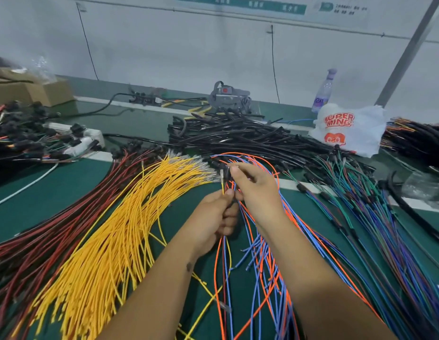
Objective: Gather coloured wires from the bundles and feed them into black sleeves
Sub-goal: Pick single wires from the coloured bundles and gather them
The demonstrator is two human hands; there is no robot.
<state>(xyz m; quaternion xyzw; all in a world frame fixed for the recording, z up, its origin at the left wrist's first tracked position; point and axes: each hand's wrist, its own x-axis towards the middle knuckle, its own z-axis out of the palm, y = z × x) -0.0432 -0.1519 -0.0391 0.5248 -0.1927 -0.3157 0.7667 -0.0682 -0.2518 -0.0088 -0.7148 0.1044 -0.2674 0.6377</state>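
My left hand grips a small gathered set of wires, yellow, orange, blue and red, whose tails hang down toward me. My right hand reaches over the orange and blue wire bundle and pinches wire ends near its far tips. A thick yellow wire bundle fans out to the left, with a red and black bundle beyond it. Black sleeves lie piled at the back centre. A green, blue and purple bundle spreads on the right.
The green table carries a white printed plastic bag, a clear bottle, cardboard boxes, a grey tool, a white power strip and finished black harnesses at the left. More sleeved wires lie far right.
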